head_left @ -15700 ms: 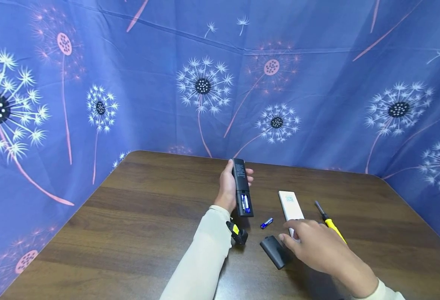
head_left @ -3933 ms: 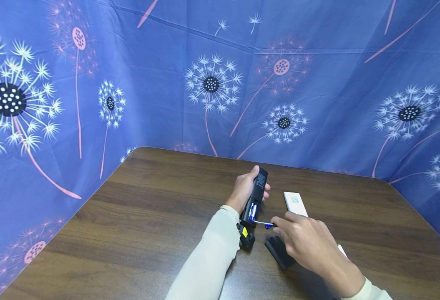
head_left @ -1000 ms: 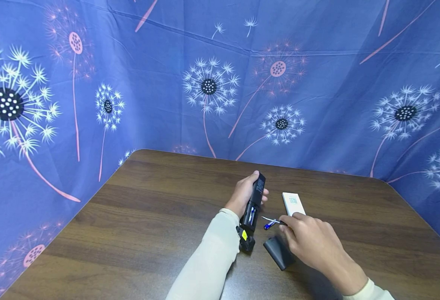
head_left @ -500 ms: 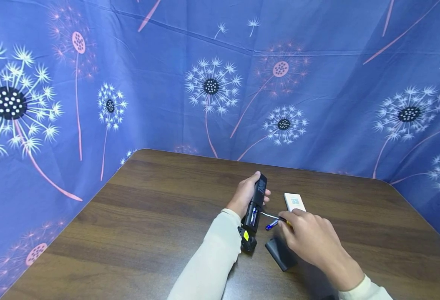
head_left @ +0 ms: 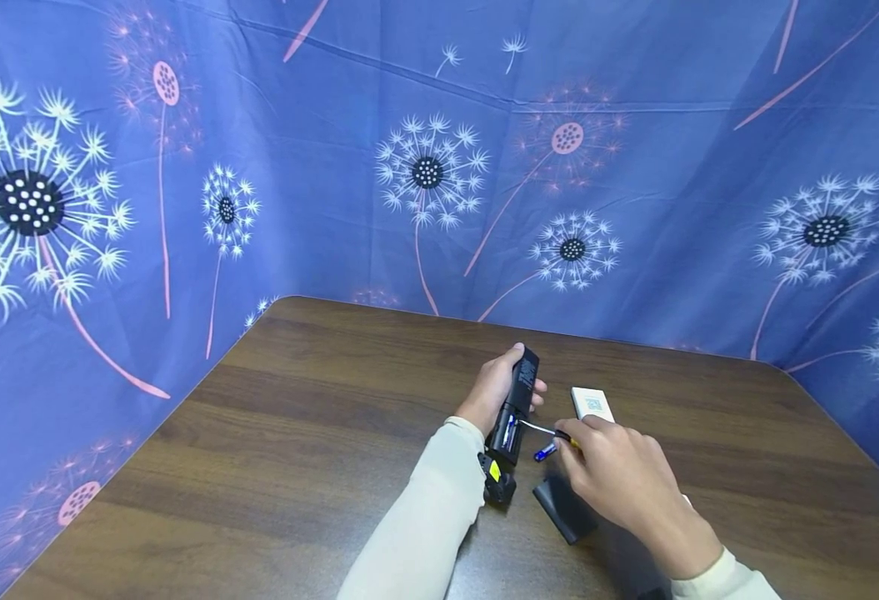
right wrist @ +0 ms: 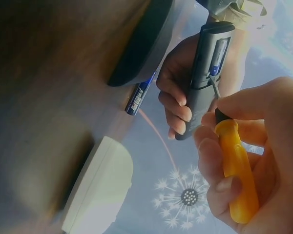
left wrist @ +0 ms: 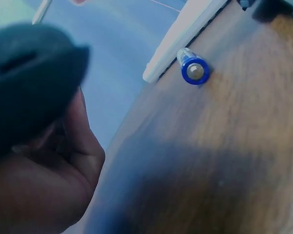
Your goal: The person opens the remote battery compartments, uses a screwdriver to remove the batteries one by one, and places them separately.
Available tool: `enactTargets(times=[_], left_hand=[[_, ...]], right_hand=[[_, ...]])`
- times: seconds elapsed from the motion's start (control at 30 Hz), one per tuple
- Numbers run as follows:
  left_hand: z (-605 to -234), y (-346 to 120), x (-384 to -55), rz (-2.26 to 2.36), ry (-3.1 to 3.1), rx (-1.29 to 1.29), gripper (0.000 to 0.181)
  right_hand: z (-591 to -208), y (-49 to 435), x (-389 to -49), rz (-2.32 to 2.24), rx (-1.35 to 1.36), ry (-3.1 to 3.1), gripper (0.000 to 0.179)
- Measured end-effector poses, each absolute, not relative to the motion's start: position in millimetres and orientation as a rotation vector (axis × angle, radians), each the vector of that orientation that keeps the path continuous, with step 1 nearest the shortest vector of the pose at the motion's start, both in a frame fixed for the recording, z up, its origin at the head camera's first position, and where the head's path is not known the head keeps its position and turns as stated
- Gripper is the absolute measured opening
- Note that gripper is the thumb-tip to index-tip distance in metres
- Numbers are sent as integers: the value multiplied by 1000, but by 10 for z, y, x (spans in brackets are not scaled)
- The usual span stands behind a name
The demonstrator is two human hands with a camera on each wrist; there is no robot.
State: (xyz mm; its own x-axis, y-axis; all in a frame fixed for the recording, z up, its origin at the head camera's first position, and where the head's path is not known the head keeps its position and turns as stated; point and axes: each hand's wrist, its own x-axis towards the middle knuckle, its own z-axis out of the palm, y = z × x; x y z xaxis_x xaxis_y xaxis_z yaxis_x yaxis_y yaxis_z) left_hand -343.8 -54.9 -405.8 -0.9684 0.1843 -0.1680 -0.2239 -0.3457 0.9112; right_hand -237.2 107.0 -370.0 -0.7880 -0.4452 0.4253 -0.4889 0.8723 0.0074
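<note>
My left hand (head_left: 490, 390) grips a black remote control (head_left: 526, 375), its back turned up and its battery compartment uncovered. A blue-and-silver battery (right wrist: 219, 54) shows inside the compartment. My right hand (head_left: 626, 475) holds a screwdriver (right wrist: 239, 180) by its yellow handle, thumb and index finger near the black collar. The thin metal shaft (head_left: 538, 428) reaches left, with its tip at the compartment's inner end. A loose battery (head_left: 545, 452) lies on the table below the shaft. In the left wrist view the remote's end (left wrist: 34, 83) is dark and blurred.
A black battery cover (head_left: 565, 510) lies on the wooden table (head_left: 297, 433), left of my right wrist. Beyond my right hand is a white flat object (head_left: 592, 404) with a printed square code, partly hidden. Blue dandelion-patterned cloth (head_left: 319, 208) hangs behind the table.
The screwdriver lay on the table at first; my right hand now holds it. One second ago its tip stood right of the remote; now it reaches the compartment, where fewer batteries show than at first.
</note>
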Motion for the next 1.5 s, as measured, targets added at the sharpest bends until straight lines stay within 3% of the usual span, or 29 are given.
enactTargets(times=[1.5], left_hand=[[-4078, -571, -3441, 2353, 1527, 36, 54]], right_hand=[[-3691, 984, -2434, 182, 728, -2520, 14]])
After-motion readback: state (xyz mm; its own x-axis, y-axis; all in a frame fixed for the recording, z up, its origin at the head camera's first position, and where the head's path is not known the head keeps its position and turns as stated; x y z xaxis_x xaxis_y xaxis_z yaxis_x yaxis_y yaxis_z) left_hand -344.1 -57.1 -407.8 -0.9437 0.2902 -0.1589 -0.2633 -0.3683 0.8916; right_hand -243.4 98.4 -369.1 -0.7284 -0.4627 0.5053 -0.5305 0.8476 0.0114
